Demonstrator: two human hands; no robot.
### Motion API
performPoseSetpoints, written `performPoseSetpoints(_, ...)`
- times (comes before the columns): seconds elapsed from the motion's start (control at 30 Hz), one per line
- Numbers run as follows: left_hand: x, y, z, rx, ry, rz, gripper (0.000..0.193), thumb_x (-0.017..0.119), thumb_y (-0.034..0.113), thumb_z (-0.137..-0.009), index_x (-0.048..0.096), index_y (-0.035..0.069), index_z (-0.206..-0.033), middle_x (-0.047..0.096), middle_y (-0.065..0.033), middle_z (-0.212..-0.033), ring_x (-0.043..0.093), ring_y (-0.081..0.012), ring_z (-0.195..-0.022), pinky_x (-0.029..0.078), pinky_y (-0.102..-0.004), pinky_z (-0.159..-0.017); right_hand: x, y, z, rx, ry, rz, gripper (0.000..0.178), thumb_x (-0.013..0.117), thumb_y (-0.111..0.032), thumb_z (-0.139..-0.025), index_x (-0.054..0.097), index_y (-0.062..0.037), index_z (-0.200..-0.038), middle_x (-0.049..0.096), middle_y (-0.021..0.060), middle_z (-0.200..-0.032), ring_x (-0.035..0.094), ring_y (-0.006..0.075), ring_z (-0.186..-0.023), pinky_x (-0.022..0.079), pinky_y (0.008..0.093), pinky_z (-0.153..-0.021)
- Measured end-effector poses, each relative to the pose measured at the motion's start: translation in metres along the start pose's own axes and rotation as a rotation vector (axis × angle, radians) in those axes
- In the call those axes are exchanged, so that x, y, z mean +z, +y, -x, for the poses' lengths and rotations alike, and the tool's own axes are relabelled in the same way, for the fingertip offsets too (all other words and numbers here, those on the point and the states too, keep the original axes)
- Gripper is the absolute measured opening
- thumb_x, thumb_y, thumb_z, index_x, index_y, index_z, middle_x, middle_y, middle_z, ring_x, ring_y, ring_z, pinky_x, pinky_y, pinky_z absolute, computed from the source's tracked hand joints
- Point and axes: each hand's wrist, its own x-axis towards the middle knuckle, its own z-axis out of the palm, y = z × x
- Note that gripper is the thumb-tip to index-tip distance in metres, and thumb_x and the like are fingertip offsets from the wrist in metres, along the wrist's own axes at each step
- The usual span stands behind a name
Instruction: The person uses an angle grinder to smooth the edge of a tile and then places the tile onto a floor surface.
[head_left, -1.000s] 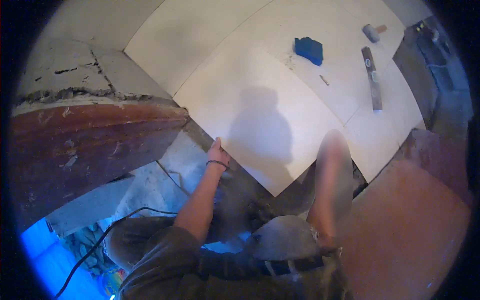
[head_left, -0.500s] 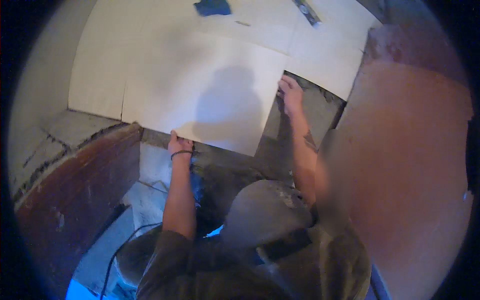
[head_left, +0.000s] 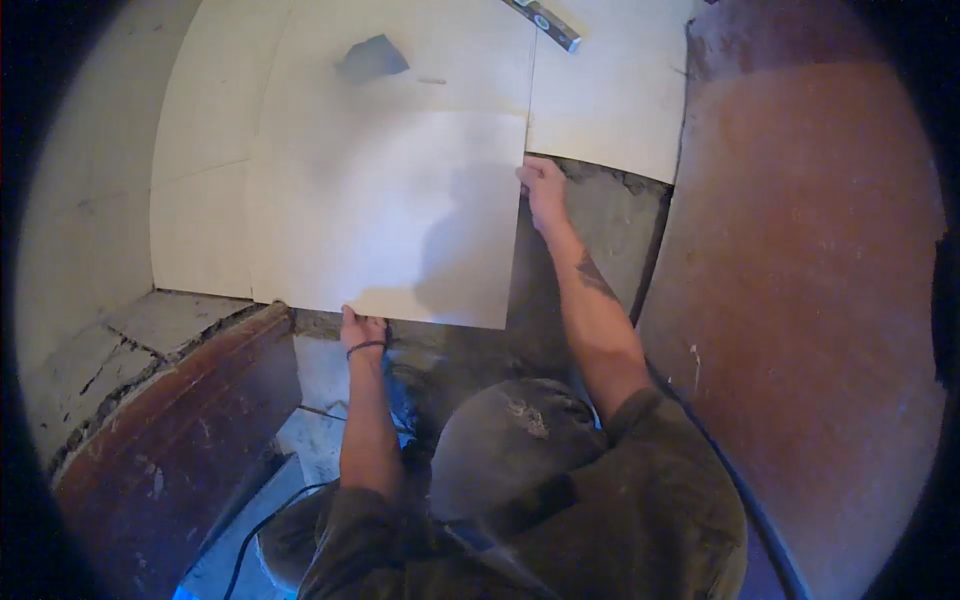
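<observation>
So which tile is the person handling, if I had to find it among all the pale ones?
Start at the pale tiled floor ahead of the kneeling person. The big square tile lies at its near edge, beside the bare grey patch. Unlike its neighbours, it has a hand on two sides: the left hand at the near edge, the right hand at the right edge.

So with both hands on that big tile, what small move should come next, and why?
Probably ease the tile toward the person's right. The left hand holds its near edge and the right hand its right edge, and grey bare floor shows beside it, between the tile and the laid tiles.
</observation>
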Motion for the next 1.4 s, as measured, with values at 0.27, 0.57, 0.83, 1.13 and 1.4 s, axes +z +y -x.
performPoseSetpoints(0.27,-0.012,0.019,-0.009,-0.005,-0.048,-0.014,0.033,0.053,0.035,-0.103,0.056,0.007,-0.118,0.066,-0.0082,-0.119,0.062,-0.0292,-0.114,0.056,-0.0408,-0.091,0.016,0.008,0.009,-0.011,0.052,0.009,0.027,0.068,-0.01,-0.088,0.066,0.001,-0.112,0.066,0.0033,-0.094,0.059,0.0098,-0.079,0.048,0.0254,-0.069)
performPoseSetpoints(0.57,-0.043,0.082,-0.018,0.038,0.063,-0.044,0.028,0.052,0.033,-0.103,0.054,0.009,-0.117,0.064,-0.0077,-0.117,0.062,-0.0283,-0.108,0.053,-0.0422,-0.088,0.099,0.005,0.038,-0.112,0.022,0.175,0.027,0.064,-0.01,-0.09,0.064,0.0028,-0.114,0.065,0.0102,-0.11,0.059,0.0193,-0.105,0.046,0.0331,-0.095)
performPoseSetpoints(0.83,-0.081,0.103,-0.035,0.013,-0.059,-0.147,0.031,0.047,0.038,-0.104,0.053,0.013,-0.121,0.064,-0.0069,-0.118,0.063,-0.0249,-0.108,0.054,-0.0379,-0.081,0.115,0.014,0.1,-0.036,0.135,0.091,0.032,0.062,-0.008,-0.092,0.058,0.0014,-0.122,0.064,0.009,-0.111,0.06,0.0168,-0.099,0.05,0.0328,-0.086)
performPoseSetpoints(1.13,-0.177,0.094,-0.074,0.514,-0.204,-0.461,0.029,0.047,0.036,-0.105,0.053,0.013,-0.121,0.064,-0.0058,-0.117,0.063,-0.0222,-0.103,0.054,-0.037,-0.078,0.153,0.021,0.121,-0.032,0.097,-0.032,0.026,0.06,-0.006,-0.095,0.058,0.003,-0.119,0.065,0.0079,-0.11,0.062,0.0156,-0.095,0.052,0.03,-0.084)
performPoseSetpoints(1.4,-0.182,0.085,-0.067,0.355,-0.171,-0.23,0.029,0.044,0.034,-0.106,0.052,0.012,-0.123,0.064,-0.0062,-0.118,0.063,-0.0209,-0.104,0.054,-0.0354,-0.077,0.146,0.021,0.124,0.017,0.045,-0.049,0.033,0.064,-0.012,-0.095,0.057,0.0081,-0.12,0.064,0.011,-0.113,0.06,0.0183,-0.1,0.048,0.0315,-0.093)
